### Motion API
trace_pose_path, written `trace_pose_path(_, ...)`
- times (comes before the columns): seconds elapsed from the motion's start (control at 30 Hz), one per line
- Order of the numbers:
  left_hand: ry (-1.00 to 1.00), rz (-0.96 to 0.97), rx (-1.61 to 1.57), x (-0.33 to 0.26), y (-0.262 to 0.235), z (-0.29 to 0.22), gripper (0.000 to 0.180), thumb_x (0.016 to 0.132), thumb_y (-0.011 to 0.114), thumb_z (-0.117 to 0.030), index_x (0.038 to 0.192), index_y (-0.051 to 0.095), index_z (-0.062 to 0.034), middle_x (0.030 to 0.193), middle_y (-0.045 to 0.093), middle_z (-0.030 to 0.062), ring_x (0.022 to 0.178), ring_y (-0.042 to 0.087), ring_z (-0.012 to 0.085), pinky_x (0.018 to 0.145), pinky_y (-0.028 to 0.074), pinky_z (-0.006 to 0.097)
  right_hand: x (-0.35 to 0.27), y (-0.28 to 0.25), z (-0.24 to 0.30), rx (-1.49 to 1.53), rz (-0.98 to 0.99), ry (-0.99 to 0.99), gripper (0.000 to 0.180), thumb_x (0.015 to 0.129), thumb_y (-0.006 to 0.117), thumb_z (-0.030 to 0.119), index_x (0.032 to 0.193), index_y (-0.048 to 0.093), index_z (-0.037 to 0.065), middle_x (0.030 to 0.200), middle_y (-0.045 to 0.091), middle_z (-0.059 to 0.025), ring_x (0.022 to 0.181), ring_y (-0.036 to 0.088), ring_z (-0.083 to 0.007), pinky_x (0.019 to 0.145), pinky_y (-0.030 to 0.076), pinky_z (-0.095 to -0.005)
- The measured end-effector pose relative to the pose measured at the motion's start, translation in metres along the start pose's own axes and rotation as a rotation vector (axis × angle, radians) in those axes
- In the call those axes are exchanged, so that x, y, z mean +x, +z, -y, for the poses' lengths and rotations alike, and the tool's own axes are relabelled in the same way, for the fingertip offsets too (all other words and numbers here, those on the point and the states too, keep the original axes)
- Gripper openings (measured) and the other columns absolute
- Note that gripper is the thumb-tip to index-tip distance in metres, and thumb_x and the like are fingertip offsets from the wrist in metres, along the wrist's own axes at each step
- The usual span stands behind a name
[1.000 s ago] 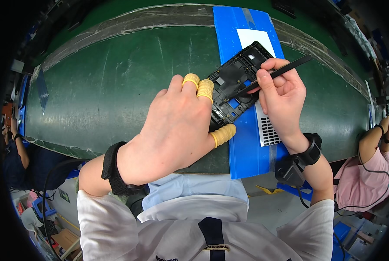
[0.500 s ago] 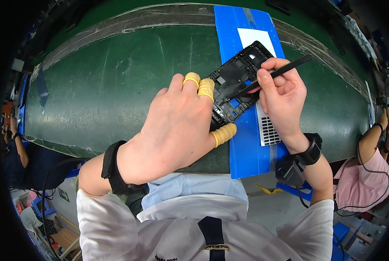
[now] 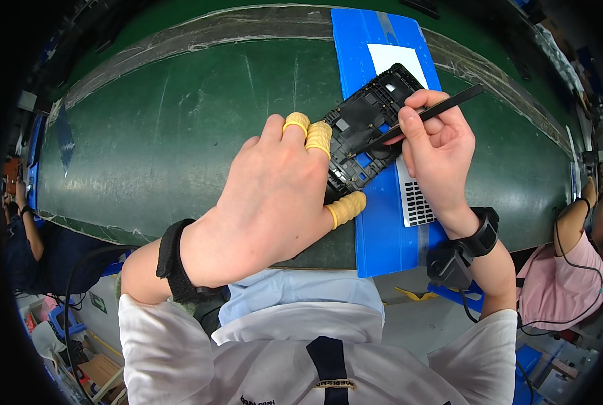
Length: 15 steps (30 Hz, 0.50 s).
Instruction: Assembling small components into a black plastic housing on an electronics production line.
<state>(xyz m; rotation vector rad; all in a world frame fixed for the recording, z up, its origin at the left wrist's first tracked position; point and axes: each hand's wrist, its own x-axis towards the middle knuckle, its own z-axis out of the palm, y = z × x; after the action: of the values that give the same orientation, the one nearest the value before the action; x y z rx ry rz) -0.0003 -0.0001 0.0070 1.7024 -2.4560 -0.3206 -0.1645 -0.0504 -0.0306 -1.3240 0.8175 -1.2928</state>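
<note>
Between the fingers of both hands, a black rectangular plastic phone frame point(image 3: 369, 131) with small blue parts in its open inside is held tilted above a blue plastic sheet point(image 3: 382, 223). The left hand point(image 3: 274, 196) is closed around the frame's lower end: two fingers wearing yellow rubber finger cots point(image 3: 318, 138) press on its near edge, and the cot-covered thumb point(image 3: 347, 208) props it from below. The right hand point(image 3: 440, 152) is closed in a pen grip on a thin black rod-shaped tool point(image 3: 436, 111), whose tip is set into the middle of the frame, just ahead of the right fingertips.

For the step to be done well, the frame is best kept clamped firmly between the left thumb and the two capped fingers, so that it cannot twist while the tip works. The tool should be guided with light pressure and a low angle, since a slip would likely scratch the inner parts. Whether the tip touches a part or a gap cannot be told.

Under the right fingers, a white sheet with a dark grid point(image 3: 415, 199) lies on the blue sheet, and a white label point(image 3: 392, 57) lies beyond the frame. All rests on a green worktop point(image 3: 166, 135). A black wrist strap point(image 3: 173, 260) is worn on the left wrist, another point(image 3: 480, 233) on the right.
</note>
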Motion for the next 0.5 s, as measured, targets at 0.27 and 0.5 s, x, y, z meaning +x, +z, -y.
trace_pose_path(0.27, 0.066, -0.157, 0.002, -0.0008, 0.0063, 0.0026, 0.044, 0.062, 0.063, -0.038, 0.068, 0.054, 0.0050, 0.073, 0.048, 0.0130, 0.073, 0.046, 0.0237, 0.057, 0.043, 0.031, -0.0002, 0.0009, 0.0002, 0.001, 0.006, 0.001, 0.012, 0.077, 0.049, -0.003, 0.088, 0.045, -0.004, 0.075, 0.055, -0.0085, 0.066, 0.055, -0.0095, 0.057, 0.047, -0.0187)
trace_pose_path(0.5, -0.008, 0.004, 0.009, 0.0001, 0.0004, 0.0002, 0.058, 0.064, 0.063, -0.035, 0.099, 0.047, 0.0082, 0.088, 0.049, 0.0162, 0.080, 0.047, 0.0289, 0.069, 0.041, 0.035, -0.0003, 0.0006, 0.0001, -0.003, 0.018, 0.001, 0.012, 0.077, 0.050, -0.003, 0.088, 0.045, -0.003, 0.077, 0.053, -0.0072, 0.068, 0.055, -0.0090, 0.058, 0.047, -0.0188)
